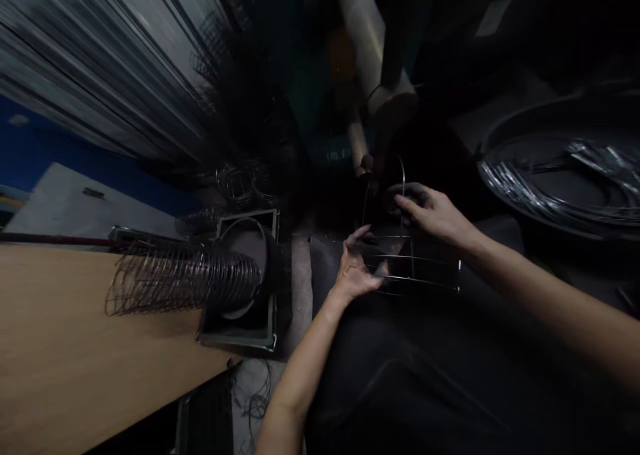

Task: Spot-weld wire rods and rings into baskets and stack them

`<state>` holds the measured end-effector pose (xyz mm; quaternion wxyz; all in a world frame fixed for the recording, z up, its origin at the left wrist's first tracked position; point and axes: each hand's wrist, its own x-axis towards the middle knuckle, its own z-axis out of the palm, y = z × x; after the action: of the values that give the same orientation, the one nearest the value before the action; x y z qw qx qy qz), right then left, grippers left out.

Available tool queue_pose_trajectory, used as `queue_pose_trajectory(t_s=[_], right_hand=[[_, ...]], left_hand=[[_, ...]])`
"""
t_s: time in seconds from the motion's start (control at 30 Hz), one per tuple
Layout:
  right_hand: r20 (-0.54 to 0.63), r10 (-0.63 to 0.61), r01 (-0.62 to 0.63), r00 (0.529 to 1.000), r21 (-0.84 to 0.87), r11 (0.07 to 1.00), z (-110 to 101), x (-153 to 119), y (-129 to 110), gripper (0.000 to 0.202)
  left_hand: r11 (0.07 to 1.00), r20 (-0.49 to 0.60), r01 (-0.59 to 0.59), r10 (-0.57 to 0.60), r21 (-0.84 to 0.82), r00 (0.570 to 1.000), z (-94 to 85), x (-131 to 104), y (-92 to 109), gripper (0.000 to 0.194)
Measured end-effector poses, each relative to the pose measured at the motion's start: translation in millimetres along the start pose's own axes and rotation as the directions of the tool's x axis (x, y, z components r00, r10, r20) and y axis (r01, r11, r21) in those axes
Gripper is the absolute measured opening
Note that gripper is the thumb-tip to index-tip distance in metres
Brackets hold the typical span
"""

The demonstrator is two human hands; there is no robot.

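In front of me my left hand is closed around one end of a small wire frame, made of thin metal rods with crosspieces. Farther up and to the right, my right hand pinches a curved metal wire, which rises above its fingers. The wire's lower end comes down close to the frame; darkness hides whether they touch. Just beyond both hands are the cylindrical tips of a machine, the smaller tip nearest to them.
To the left, a stack of wire rings lies across a wooden board and a metal-framed bin. A round tub of bent wires stands at right. The machine's thick cylinder juts down from above.
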<state>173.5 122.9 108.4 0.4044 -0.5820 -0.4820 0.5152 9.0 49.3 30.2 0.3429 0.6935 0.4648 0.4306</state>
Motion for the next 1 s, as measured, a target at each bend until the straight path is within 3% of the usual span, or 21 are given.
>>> queue_pose_trajectory(t_s=[0.13,0.33,0.47,0.8,1.0], right_hand=[[0.000,0.019,-0.019,1.000,0.078,0.997,-0.6,18.7,-28.1,0.016],[0.031,0.006,-0.011,1.000,0.185,0.983,6.4,41.2,-58.6,0.004],[0.016,0.005,-0.007,1.000,0.155,0.988,10.2,51.7,-60.4,0.007],[0.025,0.006,-0.009,1.000,0.123,0.992,15.8,63.9,-71.4,0.020],[0.058,-0.091,0.079,0.994,0.184,0.980,16.2,83.7,-56.0,0.023]], left_hand=[[0.983,-0.056,-0.184,0.185,0.025,0.981,-10.9,37.0,11.6,0.077],[0.971,-0.067,-0.238,0.239,0.026,0.969,-31.3,75.0,19.6,0.080],[0.958,-0.095,-0.283,0.286,0.044,0.954,-34.5,86.1,15.4,0.081],[0.967,-0.089,-0.253,0.250,-0.019,0.964,-47.1,101.6,19.7,0.085],[0.973,-0.083,-0.229,0.229,0.003,0.970,-51.2,110.8,16.5,0.087]])
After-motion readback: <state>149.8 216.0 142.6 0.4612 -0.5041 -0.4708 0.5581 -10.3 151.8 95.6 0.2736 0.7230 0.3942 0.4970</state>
